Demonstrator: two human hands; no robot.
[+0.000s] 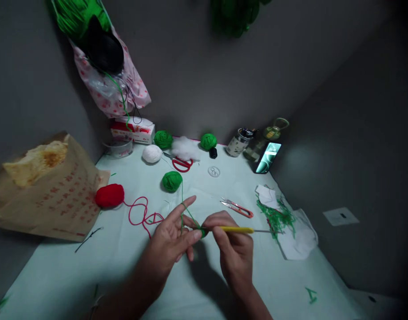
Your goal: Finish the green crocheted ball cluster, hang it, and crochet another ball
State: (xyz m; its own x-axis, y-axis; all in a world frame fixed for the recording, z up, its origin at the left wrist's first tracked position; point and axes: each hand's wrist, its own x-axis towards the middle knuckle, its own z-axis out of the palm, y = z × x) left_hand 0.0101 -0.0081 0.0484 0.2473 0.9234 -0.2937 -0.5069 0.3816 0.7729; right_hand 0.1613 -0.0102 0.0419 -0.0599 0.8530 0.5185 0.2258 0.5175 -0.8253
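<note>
My left hand [173, 235] pinches a small green crochet piece [203, 232] between thumb and fingers, its index finger raised with green yarn running over it. That yarn leads up to a green ball [172, 182] on the table. In my right hand [235, 249] is a crochet hook with a yellow handle [239, 230], held between thumb and fingers. The hook's tip meets the green piece, and its metal shaft points right. Stitch detail is too small to make out.
Red yarn [109, 196] and a paper bag with bread [64, 195] lie left. Behind are a white ball [152, 154], red-handled scissors [182, 165] and stuffing [184, 149]. Orange snips [239, 208], a phone [268, 158] and green yarn scraps [279, 217] are at right.
</note>
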